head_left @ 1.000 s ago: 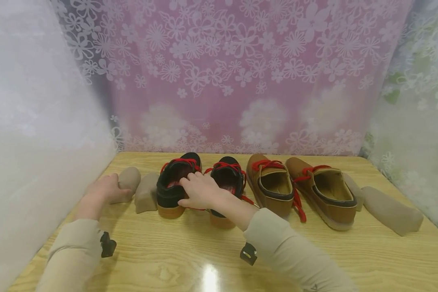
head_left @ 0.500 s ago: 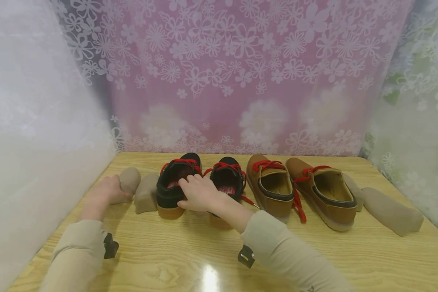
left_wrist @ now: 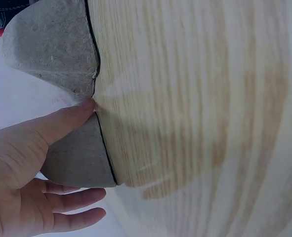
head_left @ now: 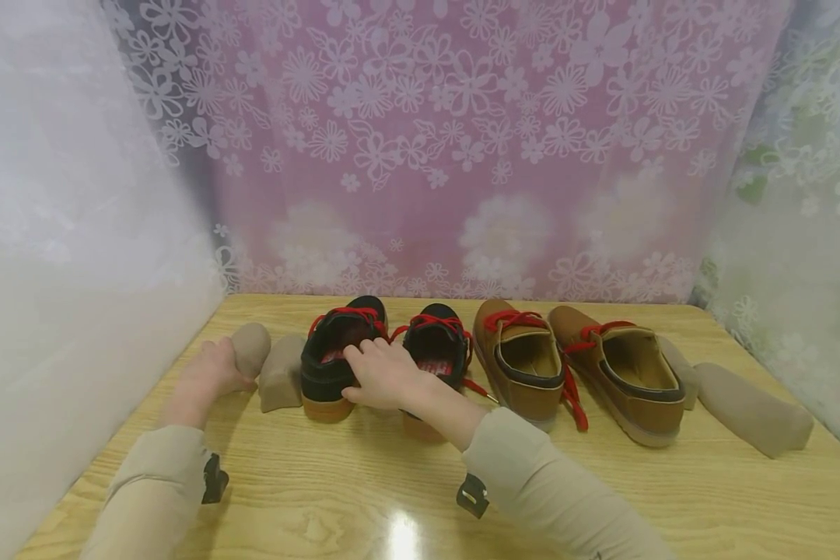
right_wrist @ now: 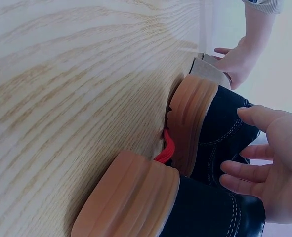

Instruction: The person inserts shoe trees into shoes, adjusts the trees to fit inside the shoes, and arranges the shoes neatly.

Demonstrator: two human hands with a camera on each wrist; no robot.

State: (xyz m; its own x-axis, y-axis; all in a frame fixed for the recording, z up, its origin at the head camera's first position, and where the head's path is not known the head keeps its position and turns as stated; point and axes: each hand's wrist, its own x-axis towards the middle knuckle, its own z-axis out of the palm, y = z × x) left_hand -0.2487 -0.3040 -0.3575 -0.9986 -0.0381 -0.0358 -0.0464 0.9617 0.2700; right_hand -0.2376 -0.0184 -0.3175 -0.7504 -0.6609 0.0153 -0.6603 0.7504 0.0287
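In the head view my left hand (head_left: 213, 369) holds a beige moulded shoe insert (head_left: 250, 346) at the table's left. The left wrist view shows the thumb on its near end and the fingers round its other side. A second shoe insert (head_left: 280, 377) lies just to the right. My right hand (head_left: 381, 373) rests over the inner side of the left black shoe (head_left: 325, 381), thumb near the heel, fingers relaxed and spread from the thumb. My wrist partly covers the right black shoe (head_left: 435, 334). Both shoes have red laces.
A brown shoe (head_left: 525, 393) and another brown shoe (head_left: 644, 412), both red-laced, stand to the right. Beside them lies a beige insert (head_left: 749, 408); one more (head_left: 675, 362) is partly hidden. A floral curtain (head_left: 462, 155) hangs behind the wooden table (head_left: 308, 490).
My left hand has shifted slightly to the right round the insert, and its thumb has come lower. My right hand has barely moved on the black shoe.
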